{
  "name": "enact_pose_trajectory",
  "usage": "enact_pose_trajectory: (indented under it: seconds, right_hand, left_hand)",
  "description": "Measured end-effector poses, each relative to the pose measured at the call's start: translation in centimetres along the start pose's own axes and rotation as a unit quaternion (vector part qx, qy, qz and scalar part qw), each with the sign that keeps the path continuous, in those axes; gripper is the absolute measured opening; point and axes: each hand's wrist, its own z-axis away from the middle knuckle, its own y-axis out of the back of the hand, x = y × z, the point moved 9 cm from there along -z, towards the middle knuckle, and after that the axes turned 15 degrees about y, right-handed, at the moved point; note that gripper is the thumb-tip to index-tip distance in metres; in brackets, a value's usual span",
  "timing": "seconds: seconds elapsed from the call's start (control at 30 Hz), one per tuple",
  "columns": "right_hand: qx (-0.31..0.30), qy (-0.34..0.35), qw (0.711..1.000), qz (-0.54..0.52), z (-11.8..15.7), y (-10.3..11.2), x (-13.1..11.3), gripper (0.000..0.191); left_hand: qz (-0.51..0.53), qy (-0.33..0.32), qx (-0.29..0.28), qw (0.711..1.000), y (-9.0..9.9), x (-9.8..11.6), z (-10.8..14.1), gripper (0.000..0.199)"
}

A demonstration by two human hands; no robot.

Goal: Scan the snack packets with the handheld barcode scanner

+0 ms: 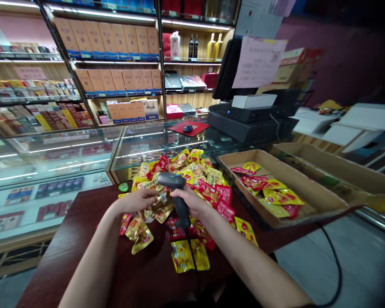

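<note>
Right grip (pixel 192 201): wrapped round dark-grey pistol-shaped plastic scanner (pixel 181 209)
Left grip (pixel 134 202): laid at crinkled gold foil pouch (pixel 162 208); pinching cannot be told
Pouch: heaped with glossy red-and-yellow packets (pixel 223 195) on dark reddish-brown table (pixel 73 229)

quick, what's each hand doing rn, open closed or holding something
Left hand: over shiny gold foil packets; whether it grips one cannot be told.
Right hand: closed, holding a dark plastic handheld scanner.
</note>
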Motion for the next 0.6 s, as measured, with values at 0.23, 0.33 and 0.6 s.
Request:
enact_pose_trajectory:
  seconds: [0.23, 0.33, 0.6]
  right_hand:
    - [0.116, 0.002, 0.993, -0.014, 0.2, 3.2, -0.5, 0.017]
    - [0.176, 0.034, 0.982, -0.063, 0.7, 4.5, -0.8, 0.019]
    - [0.165, 0.068, 0.984, 0.006, 2.1, 4.8, -1.7, 0.018]
  left_hand:
    - [0.303, 0.021, 0.086, 0.949, 1.0, -0.4, -3.1, 0.047]
    - [0.461, 0.001, 0.065, 0.885, 0.7, -0.1, -5.4, 0.046]
    - [0.637, -0.015, -0.023, 0.77, -1.3, 1.6, -8.7, 0.042]
